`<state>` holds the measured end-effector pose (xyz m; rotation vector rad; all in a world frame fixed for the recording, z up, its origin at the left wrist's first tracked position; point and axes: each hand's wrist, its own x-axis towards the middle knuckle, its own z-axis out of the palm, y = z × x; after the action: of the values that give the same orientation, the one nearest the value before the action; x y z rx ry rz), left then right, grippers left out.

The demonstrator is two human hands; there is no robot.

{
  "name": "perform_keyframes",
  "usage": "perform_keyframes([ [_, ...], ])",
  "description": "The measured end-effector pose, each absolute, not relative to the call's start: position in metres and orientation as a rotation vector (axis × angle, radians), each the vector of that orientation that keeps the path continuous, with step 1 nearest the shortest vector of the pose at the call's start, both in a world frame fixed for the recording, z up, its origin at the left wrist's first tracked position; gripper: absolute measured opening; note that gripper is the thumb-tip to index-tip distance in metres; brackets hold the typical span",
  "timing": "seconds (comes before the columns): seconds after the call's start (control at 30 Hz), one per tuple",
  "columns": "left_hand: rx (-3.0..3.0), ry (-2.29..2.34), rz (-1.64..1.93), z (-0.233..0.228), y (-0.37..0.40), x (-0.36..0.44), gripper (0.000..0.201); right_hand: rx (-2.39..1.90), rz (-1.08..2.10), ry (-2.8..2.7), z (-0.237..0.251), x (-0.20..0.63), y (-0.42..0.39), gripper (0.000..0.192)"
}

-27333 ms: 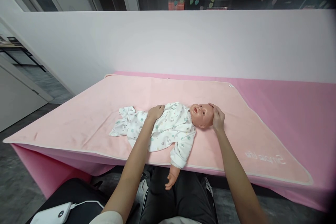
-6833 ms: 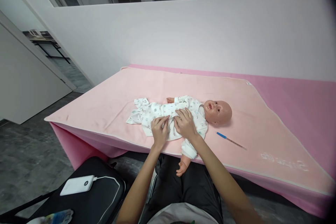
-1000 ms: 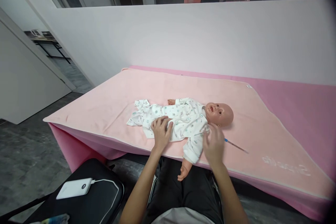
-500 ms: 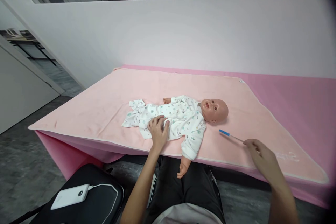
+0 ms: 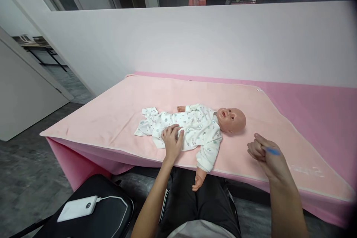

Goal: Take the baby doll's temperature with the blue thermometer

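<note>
A baby doll in white patterned clothes lies on its back on a pink blanket, its head to the right. My left hand rests on the lower part of its clothing, fingers apart and gripping nothing. Beyond the doll's head, my right hand is raised with its fingers curled in. It holds a thin stick with a blue tip; the tip is blurred and shows against the hand, while the pale shaft is mostly hidden. One doll arm hangs over the near edge.
A deeper pink cloth covers the table under the blanket. Behind it stands a white wall with windows above. At lower left, a white power bank with a cable lies on a black bag.
My right hand has turned and lifted slightly, so the stick's blue tip has swung from pointing left at the doll to lying over the hand. My left hand stays on the doll.
</note>
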<state>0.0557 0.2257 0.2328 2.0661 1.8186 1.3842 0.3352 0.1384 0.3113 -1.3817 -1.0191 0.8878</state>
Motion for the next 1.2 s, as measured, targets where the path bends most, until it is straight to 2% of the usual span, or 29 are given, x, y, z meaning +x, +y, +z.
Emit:
perform_keyframes([
  [0.1, 2.067, 1.813, 1.403, 0.233, 0.226, 0.056, 0.016, -1.344, 0.964, -1.051, 0.314, 0.331, 0.139, 0.055],
  [0.57, 2.071, 1.8, 1.415, 0.232, 0.227, 0.055, 0.015, -1.362, 0.874, -1.067, 0.326, 0.326, 0.14, 0.056],
  [1.2, 2.078, 1.828, 1.406, 0.231, 0.228, 0.055, 0.017, -1.351, 0.933, -1.086, 0.327, 0.325, 0.143, 0.056],
])
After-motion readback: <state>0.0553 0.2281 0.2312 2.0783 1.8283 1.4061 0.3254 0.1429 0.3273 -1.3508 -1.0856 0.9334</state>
